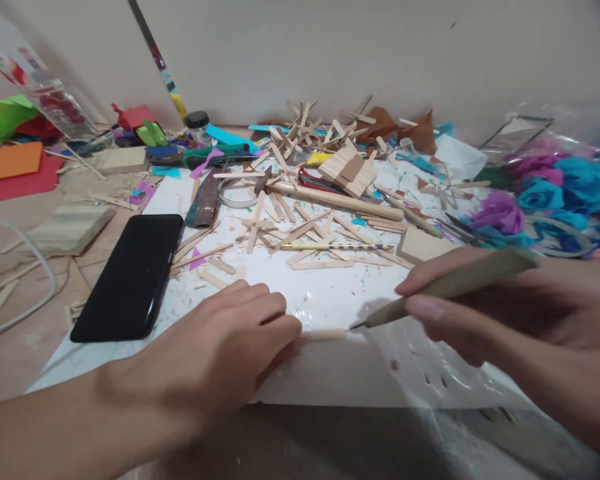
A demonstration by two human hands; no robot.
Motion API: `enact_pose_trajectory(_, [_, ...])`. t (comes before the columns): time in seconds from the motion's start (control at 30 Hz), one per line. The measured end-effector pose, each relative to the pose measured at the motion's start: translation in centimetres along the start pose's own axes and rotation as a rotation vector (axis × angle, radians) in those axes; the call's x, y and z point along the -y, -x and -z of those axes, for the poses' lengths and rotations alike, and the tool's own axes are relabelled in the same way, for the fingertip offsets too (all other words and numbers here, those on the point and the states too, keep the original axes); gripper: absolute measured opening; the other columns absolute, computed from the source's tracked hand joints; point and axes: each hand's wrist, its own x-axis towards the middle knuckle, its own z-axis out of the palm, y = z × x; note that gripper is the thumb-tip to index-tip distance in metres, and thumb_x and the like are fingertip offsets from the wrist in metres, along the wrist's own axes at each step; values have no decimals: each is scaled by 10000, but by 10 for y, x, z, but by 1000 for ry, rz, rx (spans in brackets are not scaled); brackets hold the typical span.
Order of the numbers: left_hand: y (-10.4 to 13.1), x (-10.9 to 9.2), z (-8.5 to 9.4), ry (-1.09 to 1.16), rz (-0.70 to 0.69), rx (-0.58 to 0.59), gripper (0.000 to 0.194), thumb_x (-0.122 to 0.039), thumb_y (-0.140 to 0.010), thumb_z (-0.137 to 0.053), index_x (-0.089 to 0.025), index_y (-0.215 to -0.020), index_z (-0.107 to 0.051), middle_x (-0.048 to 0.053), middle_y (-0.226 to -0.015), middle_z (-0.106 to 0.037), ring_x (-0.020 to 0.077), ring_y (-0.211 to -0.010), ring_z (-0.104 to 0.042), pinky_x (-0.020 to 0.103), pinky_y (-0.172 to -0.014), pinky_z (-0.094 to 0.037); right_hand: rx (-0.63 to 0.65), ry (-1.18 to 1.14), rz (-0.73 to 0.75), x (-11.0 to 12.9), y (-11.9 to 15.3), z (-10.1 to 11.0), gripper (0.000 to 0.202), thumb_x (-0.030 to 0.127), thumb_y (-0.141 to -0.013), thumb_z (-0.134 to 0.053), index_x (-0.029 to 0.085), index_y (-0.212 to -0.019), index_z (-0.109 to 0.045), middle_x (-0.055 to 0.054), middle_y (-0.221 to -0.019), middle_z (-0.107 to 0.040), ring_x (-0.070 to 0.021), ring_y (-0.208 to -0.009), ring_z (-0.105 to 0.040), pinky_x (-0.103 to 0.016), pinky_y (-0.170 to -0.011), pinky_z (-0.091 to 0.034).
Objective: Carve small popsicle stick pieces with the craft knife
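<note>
wooden stick (325,335) is lying on the white sheet (330,293) at the near middle of the table (15,367), between the two hands, with its left end going under the left hand (240,333). in my judgement, the work on this stick is going on: the tip of the pointed tool (450,280) is reaching its right end, touching it or almost touching. the visible part is not showing a clear mark or cut, so i am not able to say how much is done and how much is remaining.

the grip of the right hand (510,320) is closing around the tool handle, with thumb and fingers pressing on it. the left hand is curving over the stick, but its fingertips are hiding, so i cannot tell if the grip is pinching or only pressing down.

the black phone (130,280) is lying on the left. farther away, the hammer (340,200) and the pencil (340,247) are lying among many loose sticks (305,133).
</note>
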Motion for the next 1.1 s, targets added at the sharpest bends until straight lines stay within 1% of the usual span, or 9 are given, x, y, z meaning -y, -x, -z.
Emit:
enact_pose_trajectory(0.1, [1, -1, 11, -9, -5, -34, 343, -121, -1128, -480, -192, -953, -766, -1, -901, -686, 177, -796, -570, 348, -745, -356, 215, 53, 102, 1, 0, -15, 309, 497, -1045, -730, 310, -815, -819, -8, -733, -783, -169, -549, -665, -258, -402, -477])
enact_pose_trajectory(0.2, [1, 2, 15, 39, 9, -8, 344, -98, -1101, -487, -214, -1002, -795, -22, -921, -711, 157, -782, -591, 335, -728, -373, 358, 87, 42, -1, -1, -22, 358, 480, -1084, -645, 307, -823, -820, -8, -696, -770, -186, -561, -695, -259, -403, -504])
enact_pose_trajectory(0.3, [2, 6, 8, 65, -7, 25, 396, -82, -1090, -441, -222, -929, -776, -13, -912, -711, 175, -803, -608, 343, -742, -397, 283, 99, -5, -2, -1, -22, 328, 546, -1043, -709, 316, -844, -831, -7, -700, -783, -189, -562, -721, -251, -410, -527])
enact_pose_trajectory(0.4, [4, 10, -2, 37, -13, 27, 366, -87, -1074, -462, -225, -955, -780, 3, -944, -713, 206, -835, -603, 366, -766, -409, 171, 95, -41, 1, 1, -25, 254, 589, -1005, -766, 354, -946, -841, 32, -673, -768, -141, -440, -647, -225, -363, -502])
enact_pose_trajectory(0.5, [6, 15, -7, 29, -80, 20, 297, -103, -1081, -514, -214, -1066, -789, 8, -973, -705, 217, -833, -583, 384, -757, -403, 268, 101, 26, 6, 6, -38, 72, 440, -981, -801, 393, -1015, -844, 62, -779, -836, -148, -537, -749, -216, -474, -602])
enact_pose_trajectory(0.6, [7, 18, -9, 22, -148, -14, 324, -57, -1088, -476, -180, -1042, -773, 24, -970, -698, 230, -861, -585, 398, -804, -434, 311, 145, 134, 8, 11, -52, 144, 264, -981, -759, 386, -1035, -814, 76, -883, -883, -153, -692, -828, -200, -583, -639])
enact_pose_trajectory(0.73, [7, 18, -10, 0, -176, -52, 360, -54, -1100, -435, -182, -1003, -757, 31, -945, -698, 249, -861, -581, 416, -832, -464, 295, 112, 238, 8, 15, -62, 196, 143, -979, -643, 328, -979, -708, 45, -886, -875, -152, -692, -829, -219, -601, -640])
enact_pose_trajectory(0.9, [9, 18, -7, 28, -182, -71, 320, -58, -1096, -444, -186, -1120, -737, 31, -1007, -709, 246, -911, -594, 412, -870, -474, 347, 185, 269, 11, 16, -60, 191, 142, -965, -663, 323, -1018, -687, 22, -932, -883, -173, -719, -843, -262, -643, -668])
enact_pose_trajectory(1.1, [8, 18, -6, 49, -190, -67, 267, -45, -1066, -512, -186, -1066, -738, 30, -1010, -721, 233, -919, -605, 395, -883, -480, 380, 160, 237, 9, 15, -60, 200, 121, -953, -675, 315, -987, -705, 24, -904, -862, -176, -769, -852, -263, -667, -671])
